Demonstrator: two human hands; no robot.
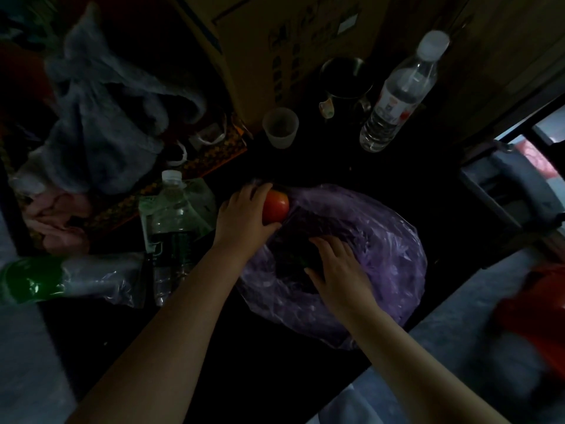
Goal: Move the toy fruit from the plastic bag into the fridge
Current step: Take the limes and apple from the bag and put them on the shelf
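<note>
A purple plastic bag (388, 255) lies open on a dark table. My left hand (244, 214) grips a red toy fruit (276, 206) at the bag's upper left rim. My right hand (339, 267) rests on the bag at its dark opening, fingers spread and lightly bent toward the inside. What else the bag holds is too dark to make out. No fridge is in view.
Left of the bag stand a water bottle (171, 228), a green-capped object in clear wrap (33, 280) and a grey bag (104, 117). Behind are a plastic cup (280, 127), a metal mug (347, 79), a tall clear bottle (400, 93) and a cardboard box (275, 41).
</note>
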